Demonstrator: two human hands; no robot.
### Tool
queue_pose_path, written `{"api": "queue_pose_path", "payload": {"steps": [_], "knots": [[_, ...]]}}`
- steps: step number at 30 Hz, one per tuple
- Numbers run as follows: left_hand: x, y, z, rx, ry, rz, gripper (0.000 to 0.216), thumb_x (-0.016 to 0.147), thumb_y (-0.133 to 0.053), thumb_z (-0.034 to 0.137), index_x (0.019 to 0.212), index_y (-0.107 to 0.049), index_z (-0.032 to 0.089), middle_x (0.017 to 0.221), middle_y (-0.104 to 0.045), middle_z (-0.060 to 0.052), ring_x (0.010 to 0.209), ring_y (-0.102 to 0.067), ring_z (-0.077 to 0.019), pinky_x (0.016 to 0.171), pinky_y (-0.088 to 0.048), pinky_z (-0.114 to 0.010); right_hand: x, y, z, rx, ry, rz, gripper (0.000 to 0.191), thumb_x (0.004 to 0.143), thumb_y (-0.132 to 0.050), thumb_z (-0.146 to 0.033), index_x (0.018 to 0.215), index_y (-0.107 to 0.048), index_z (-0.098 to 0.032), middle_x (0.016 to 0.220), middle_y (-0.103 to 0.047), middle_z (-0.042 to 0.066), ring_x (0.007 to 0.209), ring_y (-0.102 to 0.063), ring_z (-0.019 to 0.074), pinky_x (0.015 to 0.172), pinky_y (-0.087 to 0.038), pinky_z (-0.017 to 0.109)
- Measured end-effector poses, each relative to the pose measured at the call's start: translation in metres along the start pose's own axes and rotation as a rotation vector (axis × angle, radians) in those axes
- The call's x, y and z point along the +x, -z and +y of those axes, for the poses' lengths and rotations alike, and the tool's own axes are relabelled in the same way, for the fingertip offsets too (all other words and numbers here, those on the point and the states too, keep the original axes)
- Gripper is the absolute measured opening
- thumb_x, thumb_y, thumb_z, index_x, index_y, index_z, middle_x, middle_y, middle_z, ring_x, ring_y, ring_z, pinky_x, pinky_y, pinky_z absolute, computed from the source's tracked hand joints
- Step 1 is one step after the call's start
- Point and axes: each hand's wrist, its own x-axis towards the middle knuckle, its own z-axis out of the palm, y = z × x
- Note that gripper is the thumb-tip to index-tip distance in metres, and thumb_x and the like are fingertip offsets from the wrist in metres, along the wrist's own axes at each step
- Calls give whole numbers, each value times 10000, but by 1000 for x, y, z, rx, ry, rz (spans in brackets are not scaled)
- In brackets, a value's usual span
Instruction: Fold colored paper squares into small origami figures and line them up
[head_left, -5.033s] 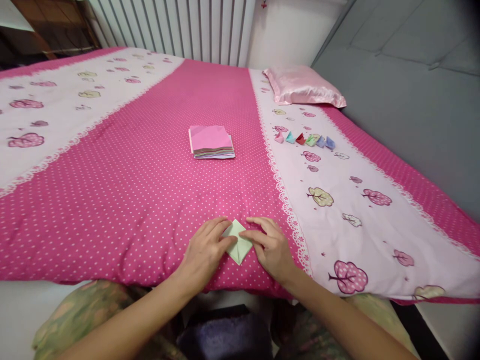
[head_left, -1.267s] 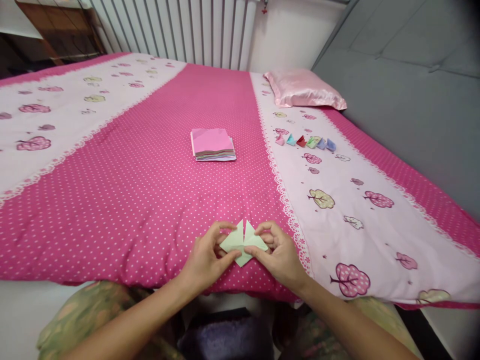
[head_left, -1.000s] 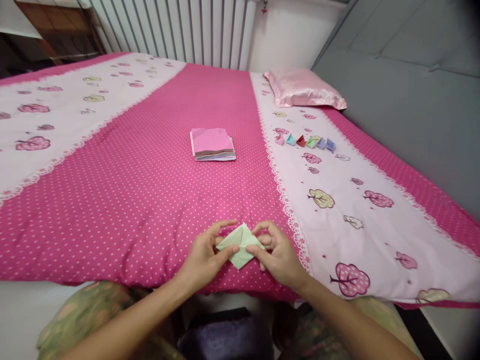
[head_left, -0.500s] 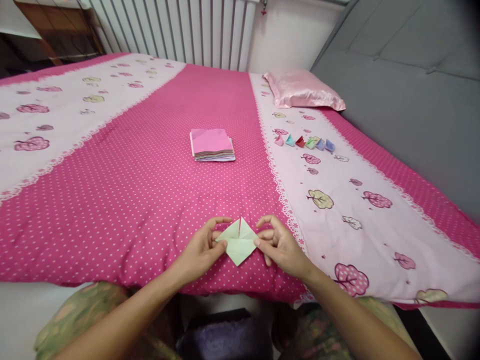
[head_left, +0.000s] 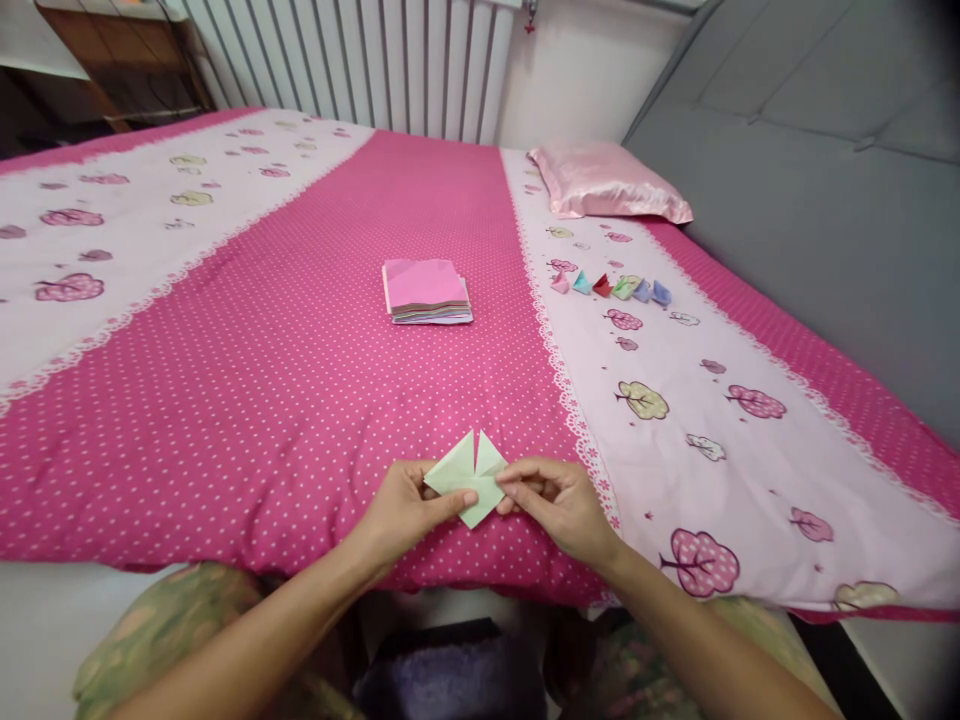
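A pale green sheet of origami paper [head_left: 474, 507], folded into a diamond with a slit at its top point, is held above the near edge of the bed. My left hand [head_left: 409, 508] grips its left side, the thumb flat across the front and the fingers behind. At the right corner my right hand [head_left: 559, 500] pinches the paper between thumb and forefinger, its other fingers curled underneath. The back of the paper is hidden.
A stack of square coloured paper [head_left: 427, 292] with pink on top lies mid-bed. Several small folded paper pieces [head_left: 602, 286] stand in a row at the right. Behind them is a pink pillow [head_left: 607, 180]; a grey headboard [head_left: 810, 190] rises at the right.
My left thumb has slid inward over the paper's front. My right fingers have closed into a pinch at its right corner. The paper has shifted slightly left, and its slit looks wider.
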Motion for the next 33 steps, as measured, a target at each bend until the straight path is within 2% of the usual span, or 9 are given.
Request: {"api": "queue_pose_path", "payload": {"steps": [7, 12, 18, 22, 26, 31, 33], "knots": [[-1, 2, -2, 25, -29, -32, 159, 638, -738, 281, 725, -726, 148, 708, -727, -44, 609, -616, -145, 626, -454, -255, -2, -1, -7, -269, 44, 11, 293, 739, -664, -262, 1023, -677, -194, 810, -726, 35, 659, -663, 157, 622, -553, 279], [-2, 1, 2, 52, -35, -45, 140, 615, -754, 274, 703, -731, 168, 725, -734, -36, 632, -636, -159, 655, -479, -279, -2, -2, -11, -296, 40, 7, 360, 707, -696, -283, 1051, -669, -181, 858, -733, 59, 729, -674, 193, 662, -559, 314], [-3, -3, 3, 90, -86, 23, 143, 589, -761, 220, 711, -712, 164, 722, -732, -28, 654, -657, -167, 679, -505, -289, -2, -1, -11, -351, 104, 35, 260, 692, -713, -286, 940, -710, -207, 876, -734, 56, 772, -682, 214, 709, -556, 339], [-2, -5, -3, 67, -83, 72, 206, 567, -777, 234, 706, -656, 140, 683, -711, -19, 618, -650, -152, 633, -511, -269, -3, -1, -10, -405, 146, 54, 192, 707, -706, -293, 880, -726, -214, 807, -730, 49, 717, -667, 192, 665, -540, 310], [-2, -6, -6, 60, -79, 72, 279, 573, -777, 263, 791, -655, 139, 690, -699, -20, 593, -632, -145, 584, -494, -253, -2, -2, -8, -443, 166, 77, 141, 728, -688, -296, 826, -737, -208, 715, -702, 44, 627, -621, 165, 583, -502, 286], [-3, -5, -3, 212, -213, 80, 156, 606, -758, 289, 641, -703, 147, 646, -635, -15, 605, -578, -137, 565, -449, -235, -4, -3, -6, -430, 160, 70, 126, 750, -664, -299, 798, -745, -215, 619, -630, 27, 567, -553, 139, 493, -439, 249], [-3, -5, -3, 245, -248, 77, 143, 623, -748, 293, 645, -714, 156, 647, -616, -14, 616, -560, -134, 568, -430, -230, -4, -3, -6, -418, 150, 59, 129, 757, -658, -299, 806, -745, -217, 607, -613, 21, 560, -535, 132, 486, -423, 242]]}}
